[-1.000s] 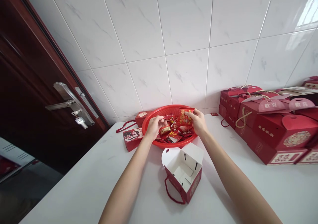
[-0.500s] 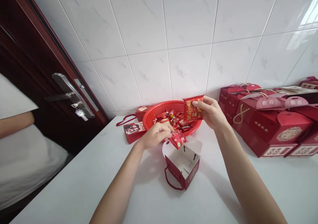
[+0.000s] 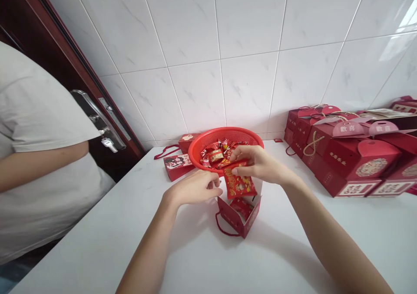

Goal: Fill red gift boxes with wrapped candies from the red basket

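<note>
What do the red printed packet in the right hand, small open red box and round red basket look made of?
Red gold-printed packet: probably glossy plastic film, given its crinkled edges and sheen.
Small open red box: likely thin, smooth-coated card, from its folded walls and white inside.
Round red basket: seemingly slightly glossy plastic, from its smooth rim and perforated wall.

Person in white cloth shirt (image 3: 42,124) cut by left edge, stack of red cardboard boxes (image 3: 339,161) cut by right edge, open red cardboard box (image 3: 230,216) partly hidden behind shiny red square packet (image 3: 241,184), packet's smaller lettering too blurred for reading
</note>
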Motion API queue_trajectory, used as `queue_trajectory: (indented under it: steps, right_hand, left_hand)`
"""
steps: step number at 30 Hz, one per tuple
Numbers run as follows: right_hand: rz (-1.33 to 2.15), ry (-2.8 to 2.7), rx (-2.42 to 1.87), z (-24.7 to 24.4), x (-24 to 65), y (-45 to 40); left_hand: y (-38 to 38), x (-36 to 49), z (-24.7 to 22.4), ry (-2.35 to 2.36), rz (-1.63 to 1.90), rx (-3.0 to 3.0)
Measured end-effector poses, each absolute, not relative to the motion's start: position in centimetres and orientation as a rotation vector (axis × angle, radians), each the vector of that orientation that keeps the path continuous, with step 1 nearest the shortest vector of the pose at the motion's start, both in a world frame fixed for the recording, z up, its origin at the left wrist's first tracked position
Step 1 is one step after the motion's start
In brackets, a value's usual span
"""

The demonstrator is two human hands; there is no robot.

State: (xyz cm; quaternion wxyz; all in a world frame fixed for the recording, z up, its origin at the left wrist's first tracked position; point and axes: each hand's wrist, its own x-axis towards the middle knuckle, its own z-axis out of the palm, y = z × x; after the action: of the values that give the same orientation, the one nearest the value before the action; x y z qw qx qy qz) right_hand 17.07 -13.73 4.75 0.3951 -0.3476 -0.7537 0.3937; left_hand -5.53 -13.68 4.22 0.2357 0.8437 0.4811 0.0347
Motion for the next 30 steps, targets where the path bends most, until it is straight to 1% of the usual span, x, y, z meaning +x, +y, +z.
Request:
queue_trajectory:
  steps: [3, 6, 12, 15, 21, 24, 28, 30]
  right_hand:
    - [0.854, -2.17, -1.003, 3.9, 16.3, -13.9]
    - [0.803, -2.351, -1.115, 3.6, 15.8, -14.4]
    - [0.545, -2.242, -1.203, 4.8, 16.9, -15.5]
    - [0.579, -2.318, -1.152, 5.0, 17.3, -16.0]
    - [0.611, -2.743, -1.113, 3.7, 16.0, -15.9]
    - [0.626, -2.695, -1.149, 4.3, 16.6, -15.9]
    - [0.594, -2.462, -1.199, 5.6, 19.9, -16.2]
    - [0.553, -2.408, -1.297, 5.6, 21.5, -16.2]
  left_hand:
    - [-13.5, -6.2, 4.3, 1.29, 0.002, 2.262]
    - [-13.5, -6.7, 4.4, 1.276, 0.0, 2.233]
    - [-13.8, -6.4, 4.4, 1.193, 0.086, 2.167]
    - [-13.9, -6.0, 4.5, 1.166, 0.075, 2.172]
    - [-14.0, -6.1, 4.6, 1.268, -0.008, 2.174]
    - [-14.0, -6.4, 4.6, 1.268, 0.01, 2.17]
    - [-14.0, -6.4, 4.7, 1.26, 0.045, 2.168]
    - [-14.1, -6.3, 4.8, 1.231, 0.042, 2.199]
